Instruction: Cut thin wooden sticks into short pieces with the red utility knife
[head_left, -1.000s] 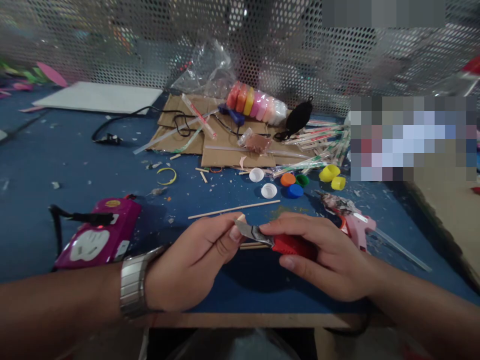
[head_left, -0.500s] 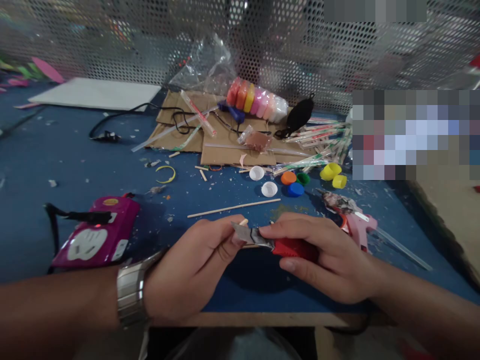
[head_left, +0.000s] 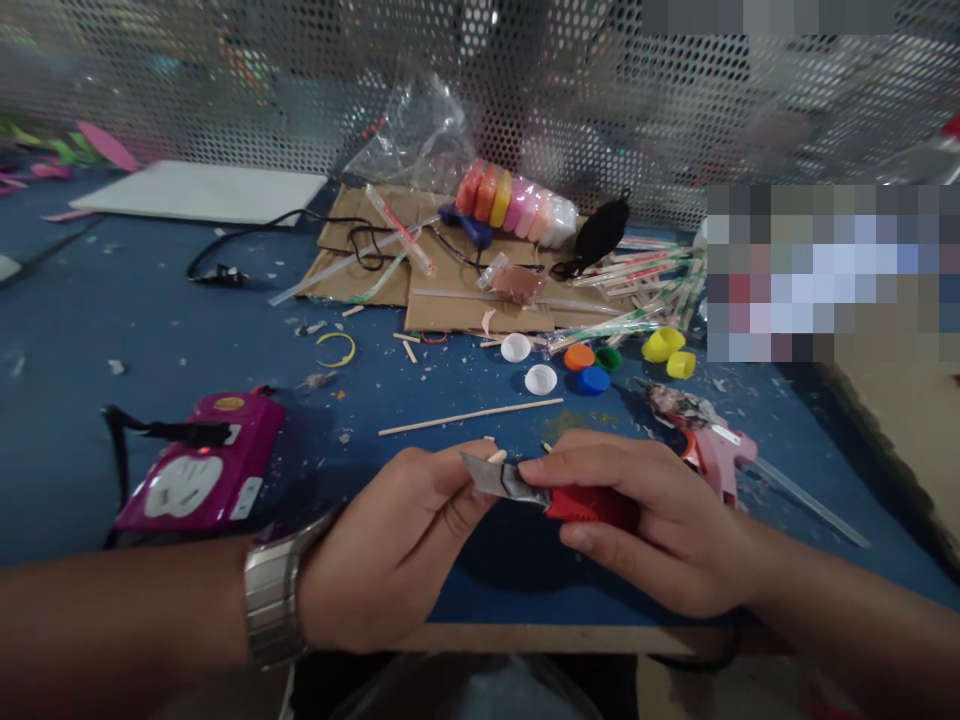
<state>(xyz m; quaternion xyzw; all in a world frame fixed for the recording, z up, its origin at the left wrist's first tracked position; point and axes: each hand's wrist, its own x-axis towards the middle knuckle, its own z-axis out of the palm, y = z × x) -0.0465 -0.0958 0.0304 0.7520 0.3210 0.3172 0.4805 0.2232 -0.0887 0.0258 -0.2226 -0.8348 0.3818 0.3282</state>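
My right hand [head_left: 660, 510] is closed around the red handle of a utility knife [head_left: 592, 505]. Its grey blade points left, to the fingertips of my left hand [head_left: 405, 530]. Between the thumb and fingers of that hand a thin wooden stick [head_left: 497, 456] is pinched; only its pale tip shows beside the blade. Most of the stick is hidden by my fingers and the knife. Just beyond my hands, a longer wooden stick [head_left: 470, 416] lies on the blue table.
A magenta box with a cable [head_left: 210, 460] sits at left, a pink glue gun [head_left: 720, 445] at right. Bottle caps [head_left: 592, 380] lie past my hands. Behind them are cardboard [head_left: 465, 305], wrapped sticks [head_left: 645, 275] and a pack of coloured clay [head_left: 514, 200]. A white board [head_left: 202, 190] lies back left.
The view has shifted slightly. The blade sits a little lower against the stick, and the stick's pale tip shows farther right, above the blade. Both hands keep their grips.
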